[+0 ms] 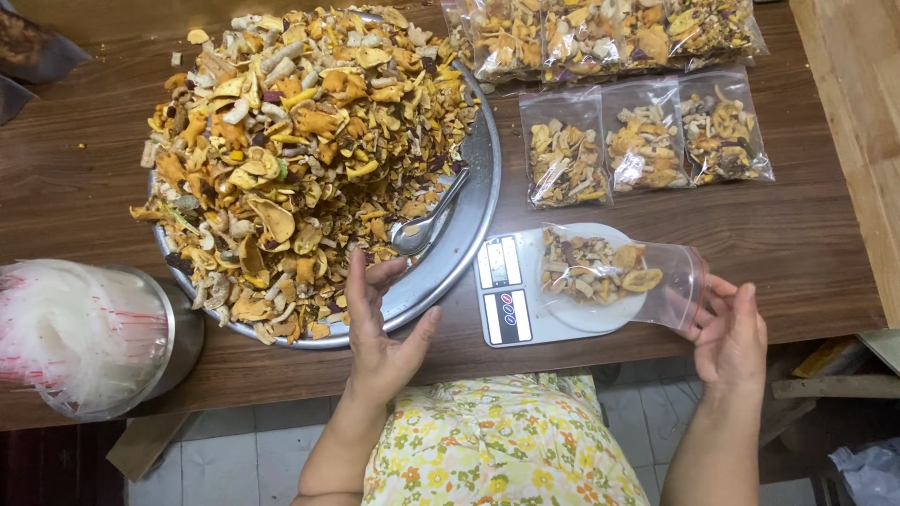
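I work at a dark wooden table (84,187) over a tiled floor (244,459). My left hand (380,328) hovers open, holding nothing, at the rim of the round metal tray (473,187) (heaped with dried fruit chips), a spoon (427,225) just beyond. My right hand (727,333) loosely touches the open bag (619,276) lying on the small scale (511,290). Filled bags (642,141) lie beyond it.

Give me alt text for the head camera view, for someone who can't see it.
A person's right hand touches the open end of a clear bag of mixed dried chips lying on a small kitchen scale. The left hand hovers open by a big metal tray heaped with chips, a spoon in it. Filled bags lie on the wooden table.
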